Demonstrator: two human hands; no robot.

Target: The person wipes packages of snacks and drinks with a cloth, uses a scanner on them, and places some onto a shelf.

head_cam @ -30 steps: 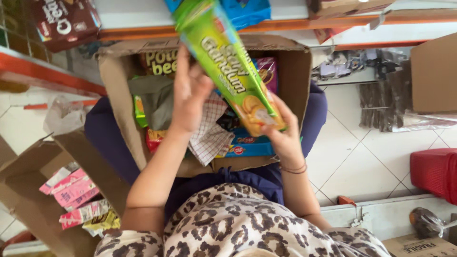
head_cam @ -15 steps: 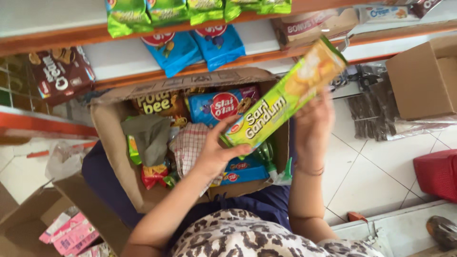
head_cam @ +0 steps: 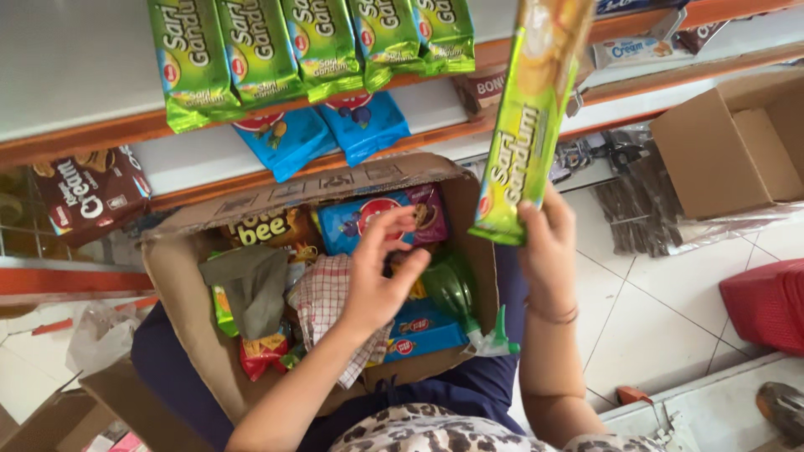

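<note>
**Long green packet raised at shelf; other hand loose over open carton**

A dark brown packet (head_cam: 88, 194) lies at the far left on a lower shelf. The cardboard box (head_cam: 180, 276) rests open on the person's lap, with a grey cloth (head_cam: 251, 289) and a red-checked cloth (head_cam: 322, 301) among the snack packs. The left hand (head_cam: 377, 280) hovers over the box, fingers loosely curled and half open, gripping nothing (fingertips near a blue and purple pack (head_cam: 381, 219)). Above, a row of green packets (head_cam: 310, 50) overhangs the shelf edge, with blue packets (head_cam: 322, 134) below. The right hand (head_cam: 548, 247) is closed on the lower end of a long green biscuit packet (head_cam: 528, 125), held upright before the shelf. Farther right, an empty brown carton (head_cam: 729, 151) and a red container (head_cam: 770, 305) sit on the tiled floor
</note>
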